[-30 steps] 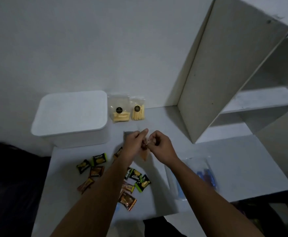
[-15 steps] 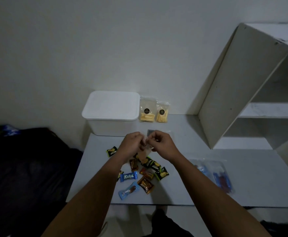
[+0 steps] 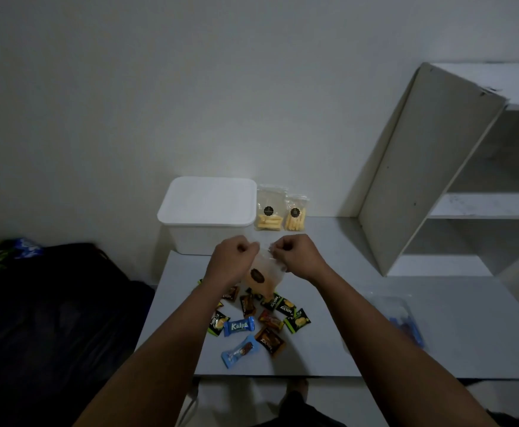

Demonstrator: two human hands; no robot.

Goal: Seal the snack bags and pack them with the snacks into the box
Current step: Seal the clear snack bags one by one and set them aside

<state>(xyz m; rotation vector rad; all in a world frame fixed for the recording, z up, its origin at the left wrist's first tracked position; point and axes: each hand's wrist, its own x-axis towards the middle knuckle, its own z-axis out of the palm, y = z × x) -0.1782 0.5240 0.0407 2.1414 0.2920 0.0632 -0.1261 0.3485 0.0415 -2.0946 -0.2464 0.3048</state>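
Since the earlier frame, both hands have spread slightly: left hand (image 3: 235,257) and right hand (image 3: 295,257) pinch the top of a clear snack bag (image 3: 262,277) above the table (image 3: 436,303). Sealing appears unfinished; two bags (image 3: 279,211) lean against the wall, wrapped snacks (image 3: 252,322) lie loose, white box (image 3: 209,211) remains lidded beside open shelving (image 3: 483,204).

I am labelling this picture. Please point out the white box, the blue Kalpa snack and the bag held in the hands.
white box (image 3: 209,202), head view, middle of its closed lid.
blue Kalpa snack (image 3: 239,326), head view, on the printed name.
held bag (image 3: 262,277), head view, beside its dark round sticker.
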